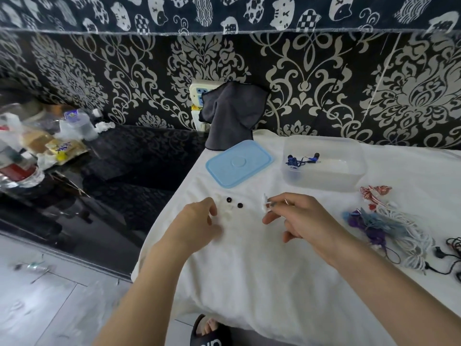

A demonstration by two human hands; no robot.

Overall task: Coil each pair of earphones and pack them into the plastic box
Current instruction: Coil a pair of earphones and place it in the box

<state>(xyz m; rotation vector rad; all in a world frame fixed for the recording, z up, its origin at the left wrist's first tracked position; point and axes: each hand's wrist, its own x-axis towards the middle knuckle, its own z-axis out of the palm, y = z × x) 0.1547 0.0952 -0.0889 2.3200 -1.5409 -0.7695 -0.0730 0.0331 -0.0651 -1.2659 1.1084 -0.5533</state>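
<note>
Now the right hand (296,216) is pinching one end of the white earphones (230,213) while the loose, released left hand (199,221) is hovering beside their earbuds lying leftward on the worktop (249,270), plastic box (324,163) waiting beyond.

A white cloth (262,270) is spread under both hands. Ahead of the left hand (197,221), a pale blue lid (237,163) is seen, and behind it a dark grey rag (232,113). Two black tips (234,203) are seen between the hands. Ahead of the right hand (304,221), a clear box (324,163) is seen with blue-and-black earphones (299,159) inside. To its right, cords (389,226) in red-and-white stripes, purple, pale blue, white and black are heaped. The wall (324,71) is patterned black with cream damask.
</note>
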